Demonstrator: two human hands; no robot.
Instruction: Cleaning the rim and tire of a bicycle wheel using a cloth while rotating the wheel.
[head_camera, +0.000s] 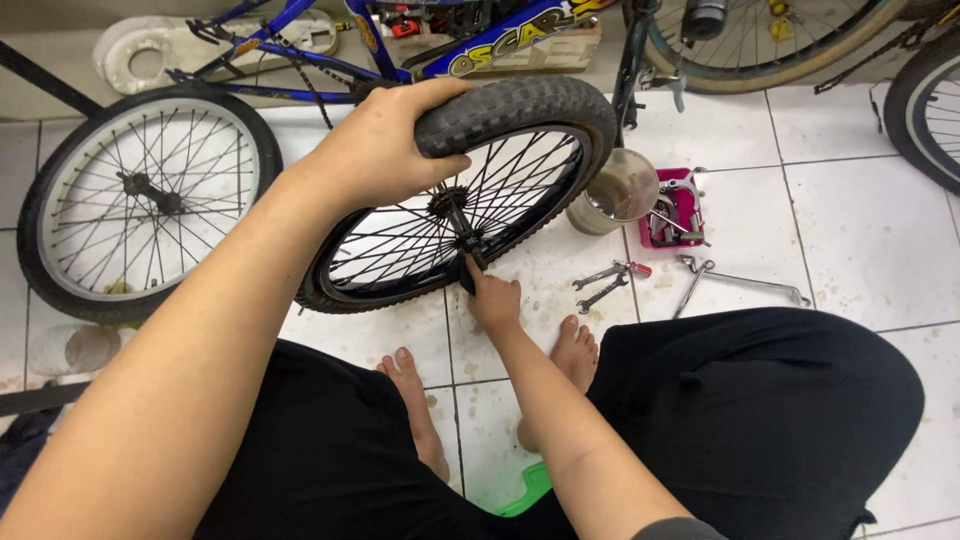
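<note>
A small black bicycle wheel (530, 110) with a knobby tyre and black spokes stands tilted on the white tiled floor in front of me. My left hand (385, 145) grips the top of its tyre. My right hand (493, 297) is closed around the lower end of the wheel's axle (462, 222), just under the hub. I sit on the floor in black trousers with both bare feet beneath the wheel.
A blue bicycle frame (300, 50) with a fitted wheel (140, 195) lies at the left. To the right of the held wheel are a grey cup (612, 195), a pink tray of parts (678, 208), two small wrenches (603, 285) and a long wrench (740, 280). More wheels stand at the top right.
</note>
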